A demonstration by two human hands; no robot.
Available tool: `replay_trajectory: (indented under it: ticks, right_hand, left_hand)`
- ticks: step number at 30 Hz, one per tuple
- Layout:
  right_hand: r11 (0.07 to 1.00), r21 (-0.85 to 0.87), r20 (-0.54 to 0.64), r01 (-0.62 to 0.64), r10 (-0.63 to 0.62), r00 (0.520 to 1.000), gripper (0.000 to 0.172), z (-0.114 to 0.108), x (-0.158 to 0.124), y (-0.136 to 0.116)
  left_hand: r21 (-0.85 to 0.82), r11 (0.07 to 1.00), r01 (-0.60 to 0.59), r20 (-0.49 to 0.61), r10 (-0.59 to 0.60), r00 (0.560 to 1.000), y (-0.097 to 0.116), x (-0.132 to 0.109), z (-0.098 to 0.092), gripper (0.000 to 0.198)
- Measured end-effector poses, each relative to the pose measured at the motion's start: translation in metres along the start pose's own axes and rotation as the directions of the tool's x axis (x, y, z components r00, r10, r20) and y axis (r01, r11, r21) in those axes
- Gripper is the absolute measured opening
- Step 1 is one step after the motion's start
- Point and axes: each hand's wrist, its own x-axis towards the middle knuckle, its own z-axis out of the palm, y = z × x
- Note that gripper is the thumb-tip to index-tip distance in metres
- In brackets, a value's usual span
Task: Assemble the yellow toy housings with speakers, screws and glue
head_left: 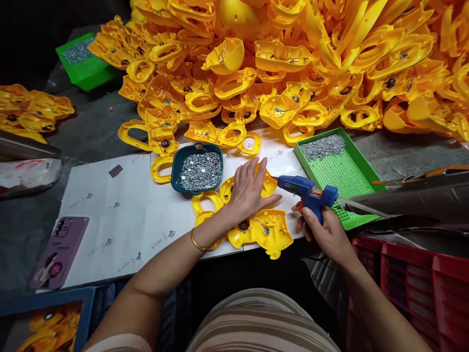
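Note:
My right hand [322,230] is wrapped round the handle of a blue hot glue gun [302,187], with fingers by its orange trigger. The nozzle points left, at the edge of a yellow plastic shell half [269,183]. Over that shell rests my left hand [249,190], its fingers stretched out and spread, covering much of the part. Closer to me lies a second yellow shell [271,234], open side up, with a small circuit board, wires and a round dark speaker inside. A clear glue stick [361,205] runs out of the gun's rear.
A dark teal bowl of screws [176,168] stands left of my hands. At the right is a green tray [361,166] with more screws. Yellow shells [227,88] pile up behind. A phone [60,252] lies at left; a red crate [406,274] stands at lower right.

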Motion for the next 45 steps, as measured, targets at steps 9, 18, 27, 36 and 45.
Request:
replay_trajectory:
  ticks: [9, 18, 27, 36, 45]
  right_hand:
    - [0.995, -0.098, -0.028, -0.005, 0.002, 1.0, 0.047, -0.002, 0.003, 0.004]
    - [0.964, -0.264, -0.074, -0.017, -0.002, 0.997, 0.043, -0.003, 0.002, 0.002]
    - [0.881, -0.472, -0.14, 0.042, -0.122, 0.983, 0.035, 0.0, -0.008, -0.011]
    - [0.935, -0.164, -0.726, 0.315, -0.331, 0.602, 0.043, -0.039, -0.12, 0.036]
    - [0.996, -0.087, -0.952, -0.004, -0.082, 0.295, 0.059, -0.151, -0.065, 0.082]
  left_hand:
    - [-0.011, 1.0, -0.002, -0.008, 0.002, 1.0, 0.0, -0.001, 0.002, 0.098]
    - [0.016, 1.0, -0.024, -0.034, 0.025, 0.999, 0.001, 0.001, 0.005, 0.099]
    - [0.062, 0.998, 0.012, -0.014, -0.011, 1.0, 0.004, 0.002, 0.003, 0.102]
    - [0.063, 0.998, 0.03, -0.004, -0.03, 1.0, -0.001, 0.005, 0.002, 0.096]
    - [0.068, 0.997, -0.042, -0.127, 0.051, 0.991, -0.002, -0.011, -0.019, 0.081]
